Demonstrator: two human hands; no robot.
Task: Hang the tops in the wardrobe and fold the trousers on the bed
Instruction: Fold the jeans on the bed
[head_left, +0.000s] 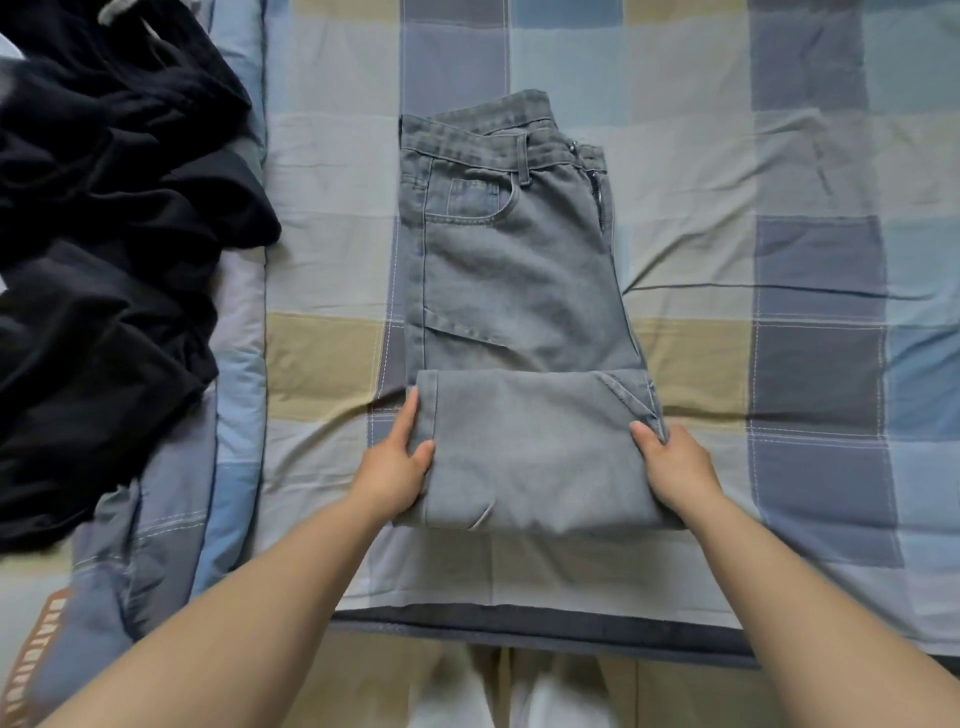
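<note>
Grey jeans lie lengthwise on the checked bed cover, waistband at the far end. Their near end is doubled over into a thick fold across the legs. My left hand grips the left side of that fold, thumb on top and fingers along the edge. On the fold's right side my right hand grips it the same way, thumb on the denim and fingers hidden below.
A heap of black clothes covers the left part of the bed. A folded blue-grey quilt with a brown lettered strip lies under it. The bed's near edge runs just in front of my legs.
</note>
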